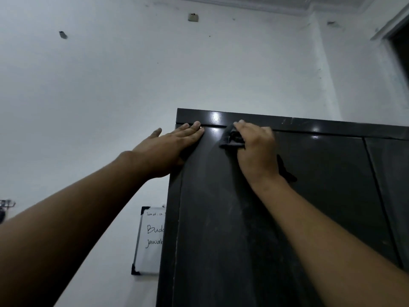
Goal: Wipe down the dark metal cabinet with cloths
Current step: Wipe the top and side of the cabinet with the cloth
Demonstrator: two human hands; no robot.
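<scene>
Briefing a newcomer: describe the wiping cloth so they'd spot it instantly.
Find the dark cabinet against the white wall. Near its top edge, the right hand grips a bunched dark cloth. It is crumpled fabric on glossy metal; the left hand holds none.

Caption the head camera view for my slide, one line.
The right hand grips a cloth against the cabinet front near its top; the left hand rests flat beside it.

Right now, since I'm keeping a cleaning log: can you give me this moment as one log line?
stage: wiping cabinet upper front | left hand: flat on upper left corner | right hand: grips dark cloth, pressed on front
</scene>
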